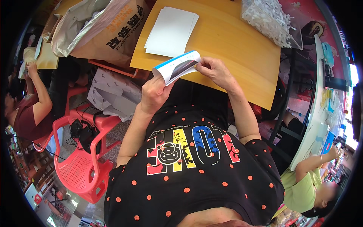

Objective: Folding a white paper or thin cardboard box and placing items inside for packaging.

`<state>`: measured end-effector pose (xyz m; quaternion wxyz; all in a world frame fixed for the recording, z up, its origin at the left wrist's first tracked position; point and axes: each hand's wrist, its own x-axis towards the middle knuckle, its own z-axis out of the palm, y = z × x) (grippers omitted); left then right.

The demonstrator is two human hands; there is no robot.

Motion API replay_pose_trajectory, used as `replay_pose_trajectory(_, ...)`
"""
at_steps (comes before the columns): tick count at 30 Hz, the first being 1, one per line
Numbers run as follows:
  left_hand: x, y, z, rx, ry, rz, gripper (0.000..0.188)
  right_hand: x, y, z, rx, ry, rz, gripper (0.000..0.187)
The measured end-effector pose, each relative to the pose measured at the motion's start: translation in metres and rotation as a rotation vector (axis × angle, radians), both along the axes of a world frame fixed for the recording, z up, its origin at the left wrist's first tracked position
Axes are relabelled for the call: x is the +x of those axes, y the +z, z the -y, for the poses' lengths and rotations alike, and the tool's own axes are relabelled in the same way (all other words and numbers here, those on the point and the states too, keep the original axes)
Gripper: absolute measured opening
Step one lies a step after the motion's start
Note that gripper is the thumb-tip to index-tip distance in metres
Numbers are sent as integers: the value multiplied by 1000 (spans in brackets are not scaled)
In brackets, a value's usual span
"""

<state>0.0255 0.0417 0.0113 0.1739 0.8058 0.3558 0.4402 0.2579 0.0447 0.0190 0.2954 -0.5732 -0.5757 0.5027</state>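
Observation:
Between my hands, just over the near edge of the wooden table (pixel 230 49), is a curled sheet of printed paper (pixel 176 66), white with a blue band and a dark picture area. My left hand (pixel 155 92) grips its lower left end, with the fingers partly hidden beneath it. At the right end, my right hand (pixel 215 72) pinches the paper's edge between thumb and fingers. A small stack of white sheets (pixel 172 30) lies on the table beyond my hands, slightly fanned out.
A large woven sack (pixel 102 34) stands left of the table. At the far right corner sits a clear bag of white strips (pixel 266 22). A red plastic chair (pixel 81 166) with black cables (pixel 81 130) is at my left. Other people work on both sides.

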Motion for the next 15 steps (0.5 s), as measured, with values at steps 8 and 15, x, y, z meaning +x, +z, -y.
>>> replay_pose_trajectory(8, -1, 2, 4, -86, -5, -24, 19, 7, 19, 13, -22, -47, -164, 17)
replay_pose_trajectory(15, 0, 3, 2, -116, 28, -15, 19, 6, 19, 12, 111, -167, -13, 12)
